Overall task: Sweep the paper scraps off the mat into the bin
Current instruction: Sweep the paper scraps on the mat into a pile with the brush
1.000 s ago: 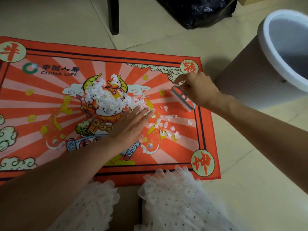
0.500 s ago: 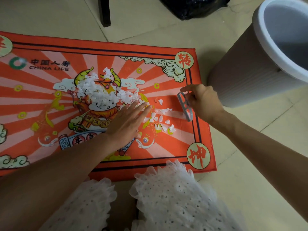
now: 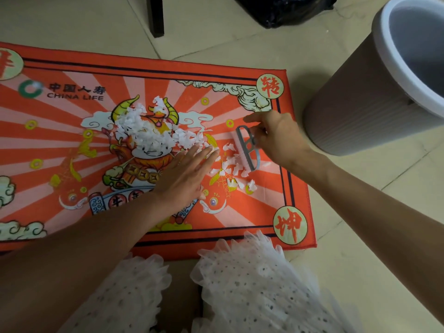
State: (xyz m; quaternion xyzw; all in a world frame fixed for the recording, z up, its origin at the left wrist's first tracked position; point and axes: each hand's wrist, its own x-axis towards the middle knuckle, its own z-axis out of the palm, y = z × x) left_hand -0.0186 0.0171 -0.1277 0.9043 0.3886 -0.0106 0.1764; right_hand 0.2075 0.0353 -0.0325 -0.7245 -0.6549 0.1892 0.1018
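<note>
An orange printed mat (image 3: 60,145) lies on the tiled floor. White paper scraps (image 3: 149,131) are heaped near its middle, and a looser patch of scraps (image 3: 231,164) lies to the right. My left hand (image 3: 185,176) lies flat on the mat, fingers straight, its fingertips at the heap's right edge. My right hand (image 3: 278,138) grips a small grey brush (image 3: 246,147) by its handle; its bristle side touches the right patch of scraps. The grey bin (image 3: 374,102) with a white rim stands on the floor right of the mat.
A dark furniture leg (image 3: 155,15) stands on the floor beyond the mat. A black plastic bag (image 3: 283,8) lies at the top edge. My white frilled skirt (image 3: 240,284) covers my knees at the mat's near edge.
My right hand has carried the brush leftward from the mat's right border onto the loose scraps. My left hand has stayed flat beside the heap.
</note>
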